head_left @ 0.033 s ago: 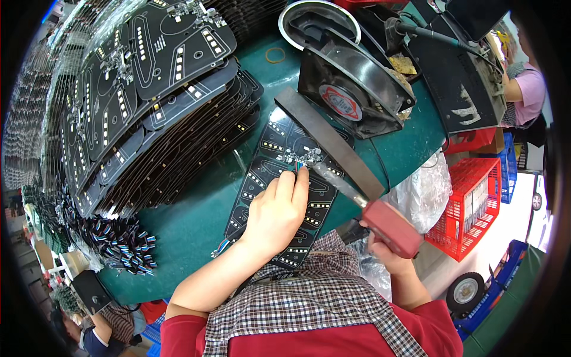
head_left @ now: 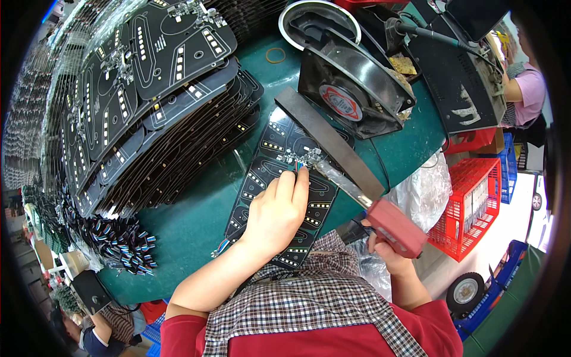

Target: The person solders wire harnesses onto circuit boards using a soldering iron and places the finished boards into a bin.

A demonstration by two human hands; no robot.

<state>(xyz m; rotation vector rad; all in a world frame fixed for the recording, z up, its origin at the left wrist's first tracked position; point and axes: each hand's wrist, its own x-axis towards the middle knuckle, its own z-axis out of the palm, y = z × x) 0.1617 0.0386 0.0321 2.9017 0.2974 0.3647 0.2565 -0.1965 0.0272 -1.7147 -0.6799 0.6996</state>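
Note:
A black circuit board (head_left: 253, 193) with rows of small white LEDs lies on the green bench in front of me. My left hand (head_left: 278, 208) rests over its middle, fingers pinched on thin coloured wires (head_left: 300, 167) beside a cluster of small parts. In my right hand (head_left: 385, 251) is a red-bodied soldering gun (head_left: 397, 229), its metal shaft slanting up and left over the board. The tip sits close to the parts cluster near my left fingertips; I cannot tell whether it touches. A dark flat bar (head_left: 330, 143) lies across the board's upper right.
A tall stack of boards (head_left: 178, 125) stands at left, with a bundle of cut wires (head_left: 122, 247) nearer me. Beyond the bar are a black fan (head_left: 357, 89) and a metal-rimmed dish (head_left: 320, 24). A red crate (head_left: 467, 208) stands right of the bench. Other people work at both sides.
The soldering gun has shifted slightly right and away from my left hand. My left hand and the board hold still.

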